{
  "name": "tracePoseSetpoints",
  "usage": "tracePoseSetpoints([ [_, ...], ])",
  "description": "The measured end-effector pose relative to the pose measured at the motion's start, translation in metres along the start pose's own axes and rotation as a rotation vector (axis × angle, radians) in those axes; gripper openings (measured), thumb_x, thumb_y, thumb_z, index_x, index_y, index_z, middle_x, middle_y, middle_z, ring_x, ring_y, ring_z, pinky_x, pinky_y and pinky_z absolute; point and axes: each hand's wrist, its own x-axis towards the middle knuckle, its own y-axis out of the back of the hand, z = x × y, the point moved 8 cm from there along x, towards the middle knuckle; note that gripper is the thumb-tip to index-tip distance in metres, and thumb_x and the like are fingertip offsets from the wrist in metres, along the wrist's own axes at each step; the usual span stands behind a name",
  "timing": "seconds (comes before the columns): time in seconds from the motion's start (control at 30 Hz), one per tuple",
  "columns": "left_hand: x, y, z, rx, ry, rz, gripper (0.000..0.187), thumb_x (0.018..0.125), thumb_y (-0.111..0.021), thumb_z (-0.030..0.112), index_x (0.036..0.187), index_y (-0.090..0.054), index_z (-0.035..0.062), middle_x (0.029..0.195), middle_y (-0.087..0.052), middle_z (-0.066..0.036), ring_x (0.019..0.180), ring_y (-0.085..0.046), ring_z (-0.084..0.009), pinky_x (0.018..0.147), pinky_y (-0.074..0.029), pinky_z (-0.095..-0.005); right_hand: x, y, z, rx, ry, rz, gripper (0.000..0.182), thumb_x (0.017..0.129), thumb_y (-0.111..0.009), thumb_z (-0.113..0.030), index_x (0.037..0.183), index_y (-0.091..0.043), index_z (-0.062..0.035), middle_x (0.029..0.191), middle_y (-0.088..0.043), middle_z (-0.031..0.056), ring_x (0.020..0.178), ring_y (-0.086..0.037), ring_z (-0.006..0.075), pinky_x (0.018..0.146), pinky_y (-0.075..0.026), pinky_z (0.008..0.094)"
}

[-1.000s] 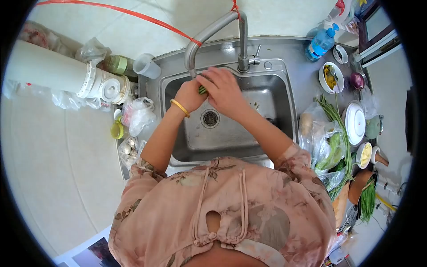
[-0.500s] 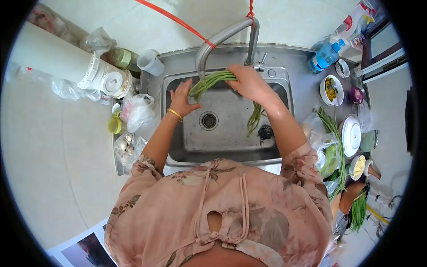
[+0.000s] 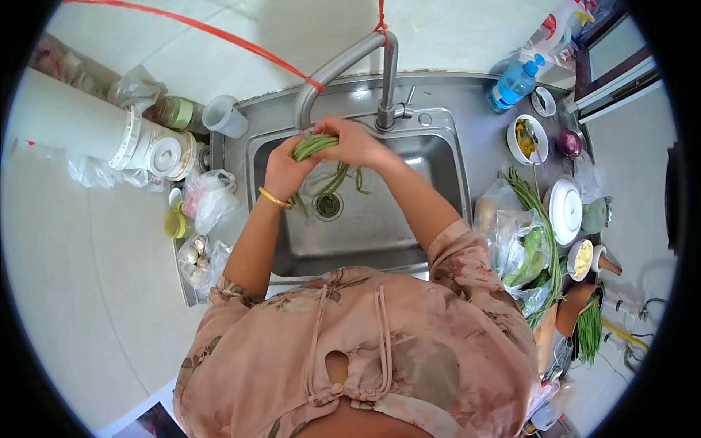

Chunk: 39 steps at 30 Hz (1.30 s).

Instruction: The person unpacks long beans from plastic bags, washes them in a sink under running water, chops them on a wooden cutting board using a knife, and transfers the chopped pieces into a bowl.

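Observation:
A folded bunch of long green beans (image 3: 315, 147) is held between my two hands under the spout of the metal faucet (image 3: 388, 80). My left hand (image 3: 288, 169), with a yellow bangle at the wrist, is closed around the left end of the bunch. My right hand (image 3: 352, 143) grips the bunch from the other side. Loose bean ends dangle below the hands, over the drain (image 3: 327, 206) of the steel sink (image 3: 350, 244). Water seems to run from the spout, though the hands partly cover it.
Right of the sink stand a blue pump bottle (image 3: 514, 86), a white bowl (image 3: 526, 139) with yellow food and a spoon, a purple onion (image 3: 569, 143), more long beans (image 3: 539, 212) and bagged vegetables (image 3: 527, 255). On the left are a plastic cup (image 3: 225, 117) and plastic bags (image 3: 217, 201).
My left hand, open before, has closed on the beans. My right hand has brought the bunch left beneath the spout. The black clump seen earlier in the sink is now out of sight.

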Motion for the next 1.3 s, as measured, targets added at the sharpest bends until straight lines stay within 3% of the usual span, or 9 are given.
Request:
tracePoseSetpoints([
  [0.1,-0.002,-0.005,-0.009,0.193,-0.049,-0.061,0.021,0.072,-0.066,0.007,0.092,-0.061,0.0007,0.07,-0.057,0.0,0.063,-0.051,-0.008,0.056,-0.041,-0.023,-0.015,-0.007,0.029,-0.001,-0.114,-0.042,0.027,0.072,-0.07,-0.023,0.087,-0.057,-0.0035,0.074,-0.055,0.0032,0.07,-0.05,0.011,0.063,-0.042,0.026],
  [0.2,0.004,-0.001,-0.031,-0.152,0.18,-0.046,0.022,0.072,-0.067,0.011,0.09,-0.061,0.001,0.07,-0.059,-0.003,0.06,-0.052,-0.01,0.053,-0.04,-0.0257,-0.041,0.005,0.074,0.041,-0.258,-0.112,0.035,0.077,-0.068,-0.025,0.101,-0.057,-0.0034,0.09,-0.057,0.0044,0.082,-0.051,0.0115,0.075,-0.042,0.0263],
  [0.33,0.022,-0.005,-0.012,0.173,0.149,-0.098,0.018,0.074,-0.068,0.011,0.089,-0.062,0.0023,0.064,-0.056,0.001,0.052,-0.047,-0.0063,0.048,-0.037,-0.0221,-0.056,0.091,0.102,0.412,-0.146,0.387,0.07,0.071,-0.074,-0.032,0.125,-0.043,-0.0009,0.117,-0.051,0.0132,0.108,-0.047,0.0217,0.092,-0.038,0.0336],
  [0.47,0.019,-0.011,0.001,0.078,0.156,-0.091,0.016,0.074,-0.068,0.012,0.086,-0.062,0.002,0.066,-0.058,0.0,0.053,-0.047,-0.0068,0.048,-0.038,-0.023,-0.049,0.162,0.094,-0.421,-0.106,0.852,0.101,0.055,-0.08,-0.045,0.133,-0.032,-0.0017,0.129,-0.037,0.0268,0.117,-0.04,0.0362,0.098,-0.034,0.0399],
  [0.6,0.01,0.006,-0.006,0.109,0.104,-0.051,0.014,0.073,-0.068,0.01,0.082,-0.063,0.0007,0.066,-0.058,0.0,0.06,-0.05,-0.0074,0.055,-0.041,-0.0247,-0.02,0.161,0.107,-0.383,-0.353,0.757,0.123,0.049,-0.081,-0.048,0.14,-0.01,-0.005,0.134,-0.022,0.0355,0.125,-0.03,0.0425,0.102,-0.03,0.0424],
  [0.9,-0.034,0.047,0.004,0.157,0.024,0.029,0.009,0.073,-0.067,0.006,0.079,-0.062,0.0024,0.066,-0.055,0.001,0.06,-0.047,-0.0065,0.056,-0.039,-0.0232,-0.022,0.147,0.082,-0.521,-0.241,0.817,0.1,0.063,-0.075,-0.036,0.137,-0.018,0.0013,0.124,-0.042,0.0237,0.114,-0.042,0.0376,0.096,-0.035,0.0431],
  [1.07,-0.051,0.047,0.025,0.405,-0.056,0.026,0.017,0.072,-0.067,0.012,0.083,-0.061,0.0004,0.069,-0.06,-0.009,0.062,-0.055,-0.0164,0.058,-0.043,-0.0291,-0.073,0.062,-0.003,-0.577,0.169,0.914,0.076,0.072,-0.07,-0.028,0.13,-0.032,0.002,0.119,-0.045,0.0235,0.108,-0.045,0.0365,0.092,-0.037,0.042],
  [1.2,-0.064,0.044,0.05,0.439,-0.088,0.024,0.021,0.073,-0.067,0.017,0.085,-0.06,0.0005,0.069,-0.059,-0.013,0.062,-0.055,-0.0209,0.059,-0.043,-0.032,-0.087,-0.03,-0.029,-0.171,0.377,0.627,0.064,0.075,-0.069,-0.026,0.125,-0.039,-0.0005,0.109,-0.053,0.019,0.099,-0.052,0.0292,0.086,-0.041,0.0377],
  [1.3,-0.073,0.053,0.064,0.348,-0.134,0.039,0.02,0.075,-0.066,0.017,0.085,-0.06,0.0005,0.065,-0.057,-0.008,0.059,-0.05,-0.0148,0.056,-0.041,-0.0295,-0.075,-0.047,-0.007,0.453,0.015,0.355,0.049,0.08,-0.066,-0.022,0.119,-0.044,-0.0025,0.099,-0.057,0.0121,0.089,-0.054,0.0183,0.078,-0.044,0.0308],
])
